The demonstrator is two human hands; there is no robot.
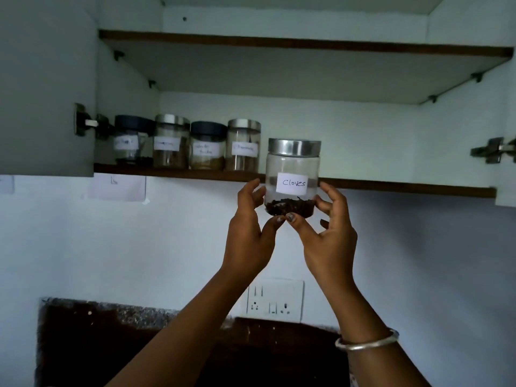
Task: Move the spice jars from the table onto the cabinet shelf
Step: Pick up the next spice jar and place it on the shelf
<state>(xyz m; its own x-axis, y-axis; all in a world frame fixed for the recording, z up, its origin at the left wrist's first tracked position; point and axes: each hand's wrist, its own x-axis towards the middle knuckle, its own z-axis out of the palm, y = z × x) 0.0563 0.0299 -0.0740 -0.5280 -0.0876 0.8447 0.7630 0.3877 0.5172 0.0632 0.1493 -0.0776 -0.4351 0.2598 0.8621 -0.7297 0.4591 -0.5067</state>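
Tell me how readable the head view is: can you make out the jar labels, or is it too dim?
Head view: dim, bluish light; the cloves jar, held in the left hand and right hand, is sharp and reads "Cloves"; the four shelf jars show blurred, unreadable labels; no glare on the lids.

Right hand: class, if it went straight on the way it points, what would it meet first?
Probably the front edge of the shelf, just above the right hand; depth is unclear.

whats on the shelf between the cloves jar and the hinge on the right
Nothing. In the head view the shelf from the cloves jar to the right hinge is bare, with only the white back wall behind it.
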